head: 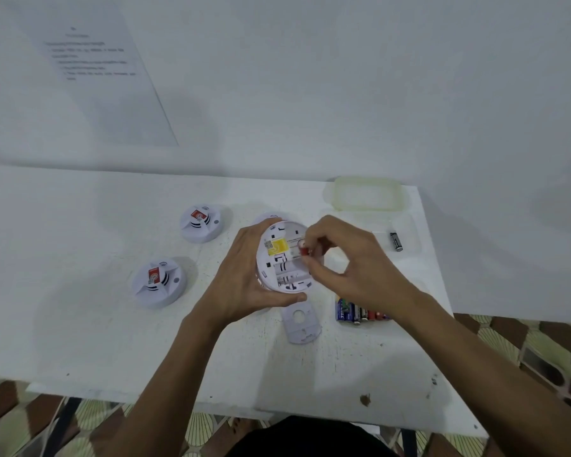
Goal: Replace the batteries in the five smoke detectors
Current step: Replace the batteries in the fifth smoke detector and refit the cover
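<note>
My left hand [241,278] grips a white round smoke detector [282,258], tilted with its open back toward me; a yellow label shows inside. My right hand [346,265] pinches a red-ended battery [303,250] at the detector's battery bay. Two more detectors lie on the white table: one at the back [201,223], one nearer on the left [159,283]. A further detector [271,217] peeks out behind my left hand. A detached back cover [300,323] lies below the held detector.
A row of several batteries [360,311] lies under my right wrist. A single black battery [396,241] lies at the right, near a clear plastic container [366,192] at the table's back edge. A printed sheet [93,61] hangs on the wall.
</note>
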Demonstrator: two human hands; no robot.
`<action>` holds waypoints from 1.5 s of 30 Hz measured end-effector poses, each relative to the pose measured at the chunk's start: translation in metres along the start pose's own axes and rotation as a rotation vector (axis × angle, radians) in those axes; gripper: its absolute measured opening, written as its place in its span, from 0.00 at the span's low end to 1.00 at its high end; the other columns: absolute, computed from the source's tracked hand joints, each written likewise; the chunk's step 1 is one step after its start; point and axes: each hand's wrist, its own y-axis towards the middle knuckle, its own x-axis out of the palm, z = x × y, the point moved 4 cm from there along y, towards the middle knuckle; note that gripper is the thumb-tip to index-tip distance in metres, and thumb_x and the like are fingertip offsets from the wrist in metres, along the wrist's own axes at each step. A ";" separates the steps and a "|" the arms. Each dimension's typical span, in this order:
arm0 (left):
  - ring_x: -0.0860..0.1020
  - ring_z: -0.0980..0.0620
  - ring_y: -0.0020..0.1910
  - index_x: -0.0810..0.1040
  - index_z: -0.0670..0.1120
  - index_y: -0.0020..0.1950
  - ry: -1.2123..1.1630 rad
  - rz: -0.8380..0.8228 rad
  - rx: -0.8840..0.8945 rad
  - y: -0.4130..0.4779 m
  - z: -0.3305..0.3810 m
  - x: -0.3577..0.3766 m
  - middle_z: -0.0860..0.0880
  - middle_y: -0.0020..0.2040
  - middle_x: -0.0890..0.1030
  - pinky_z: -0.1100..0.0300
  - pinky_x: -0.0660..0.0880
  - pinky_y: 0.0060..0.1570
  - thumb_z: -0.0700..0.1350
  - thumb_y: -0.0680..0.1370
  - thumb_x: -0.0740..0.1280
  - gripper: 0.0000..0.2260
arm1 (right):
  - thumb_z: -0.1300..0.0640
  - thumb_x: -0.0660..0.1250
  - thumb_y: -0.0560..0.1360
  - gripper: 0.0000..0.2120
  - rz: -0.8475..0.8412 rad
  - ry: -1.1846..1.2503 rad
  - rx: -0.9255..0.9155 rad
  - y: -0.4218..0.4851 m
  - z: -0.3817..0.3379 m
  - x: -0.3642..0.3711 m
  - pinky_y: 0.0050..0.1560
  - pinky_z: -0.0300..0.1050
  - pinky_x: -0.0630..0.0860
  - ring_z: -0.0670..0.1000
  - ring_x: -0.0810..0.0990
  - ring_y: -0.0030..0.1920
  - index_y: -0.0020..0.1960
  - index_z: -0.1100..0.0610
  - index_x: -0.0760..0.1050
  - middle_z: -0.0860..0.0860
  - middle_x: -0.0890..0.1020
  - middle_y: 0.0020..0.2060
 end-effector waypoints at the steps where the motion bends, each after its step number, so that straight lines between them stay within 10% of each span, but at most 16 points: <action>1: 0.69 0.53 0.66 0.62 0.57 0.70 0.012 0.007 -0.004 -0.002 0.000 -0.001 0.55 0.68 0.69 0.51 0.69 0.64 0.59 0.61 0.79 0.42 | 0.65 0.69 0.75 0.07 0.053 0.067 0.056 -0.003 0.002 -0.004 0.45 0.46 0.78 0.49 0.78 0.43 0.49 0.57 0.74 0.49 0.78 0.43; 16: 0.66 0.57 0.68 0.60 0.56 0.73 0.045 0.011 -0.101 0.001 -0.015 0.009 0.58 0.70 0.67 0.52 0.66 0.67 0.66 0.60 0.75 0.46 | 0.60 0.72 0.74 0.06 0.062 -0.008 0.831 -0.093 0.104 0.002 0.37 0.44 0.82 0.48 0.82 0.34 0.45 0.51 0.75 0.51 0.83 0.34; 22: 0.66 0.54 0.68 0.60 0.55 0.73 0.044 -0.004 -0.127 0.002 -0.018 0.012 0.56 0.71 0.67 0.48 0.66 0.68 0.69 0.60 0.73 0.46 | 0.60 0.69 0.76 0.05 -0.004 -0.100 0.834 -0.098 0.113 0.017 0.41 0.50 0.82 0.49 0.82 0.38 0.51 0.53 0.79 0.50 0.82 0.36; 28: 0.66 0.57 0.68 0.62 0.54 0.73 0.062 0.015 -0.106 0.002 -0.017 0.008 0.57 0.70 0.68 0.51 0.66 0.68 0.65 0.60 0.75 0.45 | 0.60 0.68 0.77 0.06 0.045 -0.109 0.793 -0.091 0.116 0.007 0.34 0.28 0.72 0.45 0.79 0.36 0.52 0.52 0.79 0.52 0.82 0.39; 35: 0.62 0.70 0.64 0.58 0.66 0.68 0.079 0.048 -0.079 0.010 -0.010 0.005 0.72 0.65 0.63 0.70 0.60 0.63 0.65 0.58 0.75 0.43 | 0.60 0.66 0.78 0.03 0.172 -0.235 0.707 -0.046 0.130 -0.032 0.31 0.36 0.75 0.50 0.79 0.33 0.46 0.56 0.78 0.50 0.81 0.34; 45: 0.62 0.71 0.65 0.58 0.62 0.70 0.111 0.046 -0.041 0.018 -0.018 0.005 0.72 0.66 0.63 0.75 0.57 0.65 0.66 0.60 0.73 0.43 | 0.63 0.65 0.76 0.11 -0.124 -0.463 0.870 -0.006 0.212 -0.031 0.38 0.43 0.73 0.56 0.79 0.40 0.58 0.61 0.76 0.60 0.81 0.48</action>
